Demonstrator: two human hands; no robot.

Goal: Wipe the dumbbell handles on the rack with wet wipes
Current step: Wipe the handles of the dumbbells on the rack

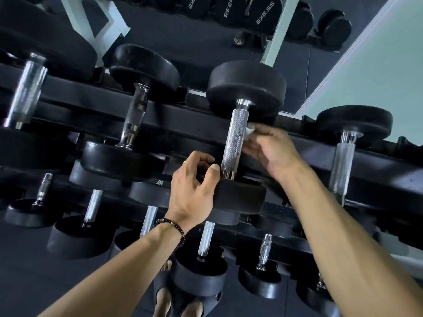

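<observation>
A black dumbbell with a knurled chrome handle (234,140) lies on the upper tier of the black rack (178,120), in the middle of the view. My left hand (194,193) grips the near head (240,199) of this dumbbell, thumb close to the handle's lower collar. My right hand (272,152) pinches a small white wet wipe (250,131) against the right side of the handle, near its upper half. Most of the wipe is hidden under my fingers.
More dumbbells line the upper tier: one to the right (343,161), two to the left (135,115) (25,90). Smaller dumbbells (206,241) fill the lower tier. A mirror behind reflects the rack. My sandalled feet (178,303) stand on the dark floor below.
</observation>
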